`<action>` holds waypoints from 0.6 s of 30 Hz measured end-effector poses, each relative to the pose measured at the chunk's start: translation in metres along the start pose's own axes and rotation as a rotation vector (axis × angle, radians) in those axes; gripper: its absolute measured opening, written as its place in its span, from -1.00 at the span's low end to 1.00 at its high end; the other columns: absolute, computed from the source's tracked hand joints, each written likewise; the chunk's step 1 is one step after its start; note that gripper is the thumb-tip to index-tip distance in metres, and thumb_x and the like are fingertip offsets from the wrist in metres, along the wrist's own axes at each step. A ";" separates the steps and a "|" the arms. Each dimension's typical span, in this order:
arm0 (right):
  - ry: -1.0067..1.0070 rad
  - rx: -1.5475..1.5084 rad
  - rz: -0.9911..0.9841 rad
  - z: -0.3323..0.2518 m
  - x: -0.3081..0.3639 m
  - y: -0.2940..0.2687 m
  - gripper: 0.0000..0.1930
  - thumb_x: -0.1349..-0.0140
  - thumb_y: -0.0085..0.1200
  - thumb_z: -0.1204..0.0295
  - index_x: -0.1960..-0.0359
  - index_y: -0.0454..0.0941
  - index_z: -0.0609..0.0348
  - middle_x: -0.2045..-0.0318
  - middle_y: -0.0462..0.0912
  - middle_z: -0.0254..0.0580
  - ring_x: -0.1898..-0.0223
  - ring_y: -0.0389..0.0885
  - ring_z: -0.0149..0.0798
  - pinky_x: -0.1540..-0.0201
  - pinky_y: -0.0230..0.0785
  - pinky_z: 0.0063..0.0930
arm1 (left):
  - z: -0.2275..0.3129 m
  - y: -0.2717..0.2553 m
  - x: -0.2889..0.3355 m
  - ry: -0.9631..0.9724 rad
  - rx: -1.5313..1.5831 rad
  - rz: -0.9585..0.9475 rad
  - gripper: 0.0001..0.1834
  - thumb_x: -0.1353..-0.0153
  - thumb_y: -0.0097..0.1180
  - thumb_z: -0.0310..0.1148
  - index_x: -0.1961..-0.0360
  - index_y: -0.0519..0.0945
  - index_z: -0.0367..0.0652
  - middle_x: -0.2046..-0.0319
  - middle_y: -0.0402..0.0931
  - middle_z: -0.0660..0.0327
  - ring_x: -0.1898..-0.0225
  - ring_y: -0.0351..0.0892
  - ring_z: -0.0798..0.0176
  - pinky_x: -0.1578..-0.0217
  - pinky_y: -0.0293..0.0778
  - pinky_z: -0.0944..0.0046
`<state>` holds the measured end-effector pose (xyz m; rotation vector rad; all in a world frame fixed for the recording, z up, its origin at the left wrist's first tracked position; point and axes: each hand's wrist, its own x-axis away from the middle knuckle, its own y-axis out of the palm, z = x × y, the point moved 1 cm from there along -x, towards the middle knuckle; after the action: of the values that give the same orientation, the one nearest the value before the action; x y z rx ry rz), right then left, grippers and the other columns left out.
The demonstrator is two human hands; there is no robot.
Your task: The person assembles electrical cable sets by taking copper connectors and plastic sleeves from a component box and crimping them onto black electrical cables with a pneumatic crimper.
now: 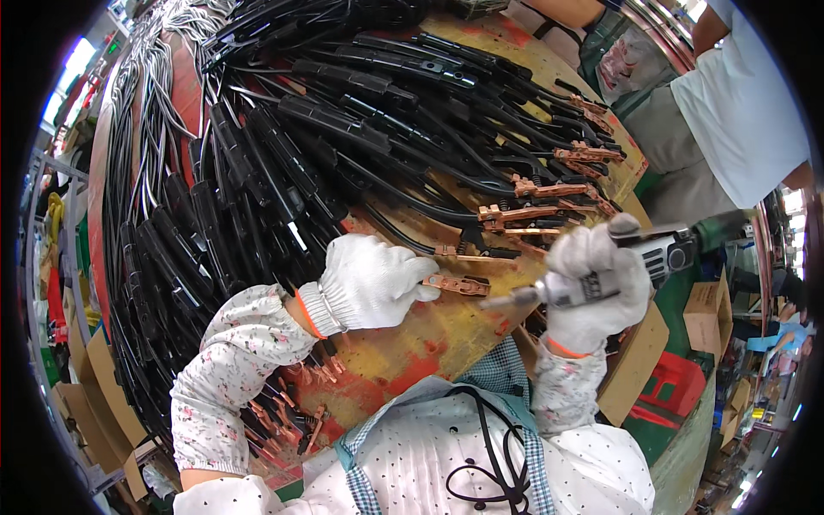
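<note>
My left hand (369,283), in a white knit glove, is closed on a copper clamp jaw (458,285) that sticks out past its fingers. In my right hand (598,273), gloved too, is a handheld power tool (664,257) with a grey body, a green rear part and a narrow, blurred nose. Its tip points left, close to the jaw; whether they touch I cannot tell. Many black-handled welding electrode holders (335,124) are heaped on the table beyond my hands. Several of their copper jaws (524,215) point right, toward the table's edge.
The worn yellow and red table (403,348) lies under my hands. Grey cables (154,81) run off at the far left. Below my left forearm lie more copper jaws (275,421). A person in a white top (742,112) is at the right, near cardboard boxes (708,313) and a red crate (672,386).
</note>
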<state>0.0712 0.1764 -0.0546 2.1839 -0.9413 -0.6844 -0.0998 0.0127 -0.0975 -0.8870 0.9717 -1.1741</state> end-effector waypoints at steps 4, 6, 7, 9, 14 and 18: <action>-0.077 0.182 -0.086 0.026 0.005 0.038 -0.57 -0.20 0.09 0.31 -0.10 0.41 0.15 0.63 0.25 -0.33 0.56 0.22 -0.33 0.44 0.14 -0.34 | -0.002 0.002 0.002 -0.010 -0.052 -0.040 -0.74 -0.05 0.28 -0.02 0.33 0.70 0.10 0.63 0.59 0.29 0.61 0.61 0.13 0.63 0.40 0.15; -0.091 0.210 -0.072 0.034 0.009 0.046 -0.55 -0.18 0.10 0.32 -0.12 0.39 0.13 0.62 0.28 -0.31 0.56 0.24 -0.32 0.45 0.15 -0.33 | -0.002 0.002 0.002 -0.007 -0.012 -0.018 -0.74 -0.07 0.27 -0.01 0.37 0.70 0.07 0.65 0.58 0.26 0.63 0.60 0.12 0.65 0.37 0.12; -0.076 0.195 -0.106 0.035 0.010 0.044 -0.54 -0.17 0.10 0.33 -0.13 0.38 0.11 0.61 0.29 -0.30 0.56 0.25 -0.31 0.46 0.16 -0.33 | -0.002 0.002 0.002 -0.016 -0.007 -0.012 -0.74 -0.07 0.27 -0.01 0.37 0.70 0.07 0.65 0.58 0.26 0.63 0.60 0.12 0.65 0.37 0.12; -0.030 0.178 -0.089 0.034 0.014 0.042 -0.55 -0.15 0.18 0.37 -0.07 0.35 0.09 0.55 0.39 -0.25 0.52 0.36 -0.28 0.43 0.27 -0.28 | -0.003 0.002 0.001 -0.004 0.001 -0.013 -0.73 -0.07 0.28 0.00 0.37 0.69 0.07 0.66 0.57 0.26 0.64 0.59 0.11 0.66 0.36 0.10; -0.041 0.161 -0.142 0.041 0.014 0.038 -0.58 -0.16 0.22 0.45 -0.02 0.32 0.07 0.56 0.44 -0.21 0.54 0.42 -0.24 0.42 0.36 -0.22 | -0.003 0.003 0.000 -0.049 0.020 -0.053 -0.69 -0.11 0.24 0.03 0.39 0.70 0.03 0.64 0.59 0.25 0.59 0.64 0.10 0.64 0.42 0.07; -0.082 0.185 -0.172 0.040 0.016 0.040 -0.59 -0.18 0.20 0.49 -0.02 0.33 0.08 0.57 0.44 -0.20 0.55 0.43 -0.23 0.43 0.36 -0.22 | -0.002 0.003 -0.001 -0.042 0.003 -0.038 -0.70 -0.09 0.26 0.03 0.38 0.70 0.05 0.67 0.57 0.25 0.62 0.61 0.12 0.65 0.40 0.10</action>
<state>0.0366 0.1287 -0.0542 2.4382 -0.8953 -0.8004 -0.1014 0.0143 -0.1006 -0.9282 0.9226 -1.1847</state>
